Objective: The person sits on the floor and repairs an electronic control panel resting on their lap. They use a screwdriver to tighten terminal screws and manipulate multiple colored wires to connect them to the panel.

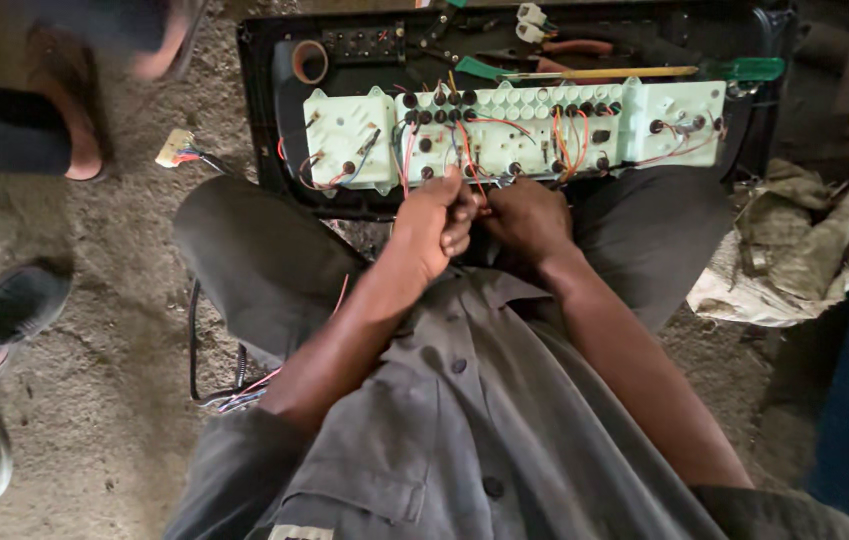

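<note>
**Pale green panel, wires everywhere**

Pale green plastic is the main thing you see: a long instrument panel, back side up, lying in a black housing on a dirt floor. It sits just past the person's knees, spanning most of the width of the housing. Its back is dotted with dark round sockets and crossed by loose red and orange wires.

Both hands meet at the near edge of the panel, right about its middle. The left hand is curled into a loose fist, fingers pinched on a bit of wire coming off the panel. The right hand is right beside it, touching or nearly so, fingers bent inward on the same spot; can't tell exactly what it grips, since the fingertips are hidden behind the left hand.

Other stuff around:
- a green-handled screwdriver lying along the far edge of the panel
- red-handled pliers just beyond it
- a tape roll in the far left corner of the housing
- a small connector on the floor, left of the housing
- a crumpled rag on the right
- a wire bundle by the left knee
- other people's feet on the left
</note>
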Demonstrator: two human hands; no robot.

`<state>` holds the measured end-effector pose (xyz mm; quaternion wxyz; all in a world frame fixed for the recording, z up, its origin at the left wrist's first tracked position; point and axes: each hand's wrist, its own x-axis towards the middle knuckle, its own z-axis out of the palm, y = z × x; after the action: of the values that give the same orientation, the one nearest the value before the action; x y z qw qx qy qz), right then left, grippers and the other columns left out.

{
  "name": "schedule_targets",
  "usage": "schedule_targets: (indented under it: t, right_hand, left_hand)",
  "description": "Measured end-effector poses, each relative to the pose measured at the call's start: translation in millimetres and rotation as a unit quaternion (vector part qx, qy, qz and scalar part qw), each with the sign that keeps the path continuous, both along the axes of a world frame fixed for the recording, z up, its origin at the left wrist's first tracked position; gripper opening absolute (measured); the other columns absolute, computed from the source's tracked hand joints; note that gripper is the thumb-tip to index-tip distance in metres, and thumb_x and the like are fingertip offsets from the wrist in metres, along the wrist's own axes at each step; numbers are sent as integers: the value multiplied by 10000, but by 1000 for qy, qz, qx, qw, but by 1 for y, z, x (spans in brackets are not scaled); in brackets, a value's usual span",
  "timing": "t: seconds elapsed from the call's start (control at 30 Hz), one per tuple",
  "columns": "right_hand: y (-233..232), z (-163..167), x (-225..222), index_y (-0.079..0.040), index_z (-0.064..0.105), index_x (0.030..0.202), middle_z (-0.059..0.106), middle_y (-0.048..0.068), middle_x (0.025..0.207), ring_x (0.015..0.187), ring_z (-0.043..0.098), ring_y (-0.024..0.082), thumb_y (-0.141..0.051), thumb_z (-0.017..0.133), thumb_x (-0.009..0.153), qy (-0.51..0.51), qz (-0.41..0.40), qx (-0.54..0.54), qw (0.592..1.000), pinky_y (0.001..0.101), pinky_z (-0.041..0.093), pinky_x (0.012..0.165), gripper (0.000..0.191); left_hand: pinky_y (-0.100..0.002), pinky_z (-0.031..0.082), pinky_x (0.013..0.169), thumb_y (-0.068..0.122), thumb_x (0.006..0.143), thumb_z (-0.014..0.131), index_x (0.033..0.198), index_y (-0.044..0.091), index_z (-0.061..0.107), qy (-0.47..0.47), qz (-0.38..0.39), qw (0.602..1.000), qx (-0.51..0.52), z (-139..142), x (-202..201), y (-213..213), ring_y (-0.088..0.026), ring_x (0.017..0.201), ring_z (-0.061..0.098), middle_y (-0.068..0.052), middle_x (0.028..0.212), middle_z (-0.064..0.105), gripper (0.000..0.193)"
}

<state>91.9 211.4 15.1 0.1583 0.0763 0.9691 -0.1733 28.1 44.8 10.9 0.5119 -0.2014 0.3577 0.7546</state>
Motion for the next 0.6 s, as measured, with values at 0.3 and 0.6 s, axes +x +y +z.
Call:
schedule_targets:
  t: [0.3,0.6]
  right_hand:
    - [-1,-15,-4,-252,772,894,754,71,927,898,710,337,-352,706,817,8,-3,6,1000,515,568,696,143]
    - [-2,-37,-2,-246,717,799,725,43,801,800,703,307,-338,743,828,121,21,1,992,478,553,651,100]
  left_hand:
    - [-282,239,366,412,1064,475,822,89,539,-26,-24,999,4,12,-2,-10,-92,381,291,1,648,440,410]
    - [-289,258,370,420,1052,502,841,85,524,-53,-34,998,8,16,-7,-19,-99,377,289,-17,657,450,397]
